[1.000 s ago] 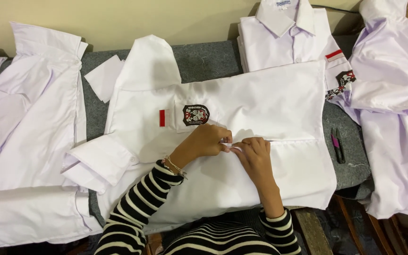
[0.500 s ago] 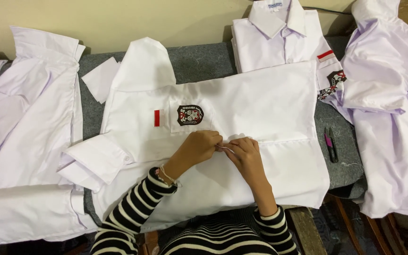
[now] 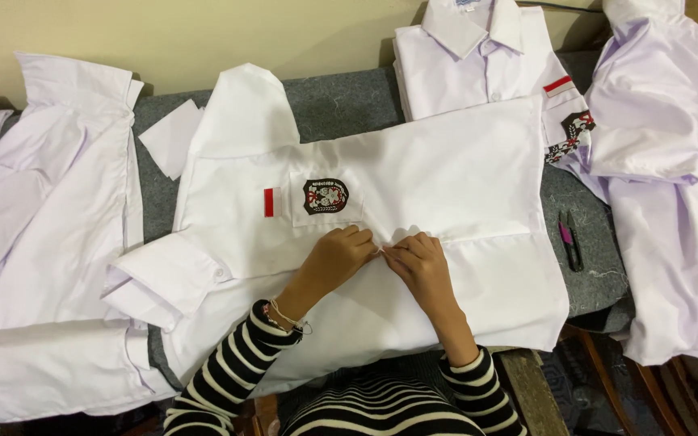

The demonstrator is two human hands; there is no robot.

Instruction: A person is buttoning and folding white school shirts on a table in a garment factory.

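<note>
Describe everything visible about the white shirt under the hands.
The white short-sleeved cloth shirt lies flat, sideways on the grey padded table, collar to the left. A chest pocket carries a dark shield-shaped badge, with a small red patch beside it. The left hand and right hand pinch its front edge together.

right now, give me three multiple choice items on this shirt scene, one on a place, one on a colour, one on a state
1. Where do the snips lie?
A. right of the middle shirt, on the grey cloth
B. on the shirt's pocket
C. in the left hand

2. What colour is the small flag patch?
A. blue and yellow
B. red and white
C. all green

3. How are the left hand and right hand?
A. far apart, flat
B. lifted off the shirt
C. together, pinching the shirt's front

Key: 1 A, the snips rest on grey cloth past the shirt's edge; 2 B, a red half shows beside a white half; 3 C, the fingertips meet on the fabric.
</note>
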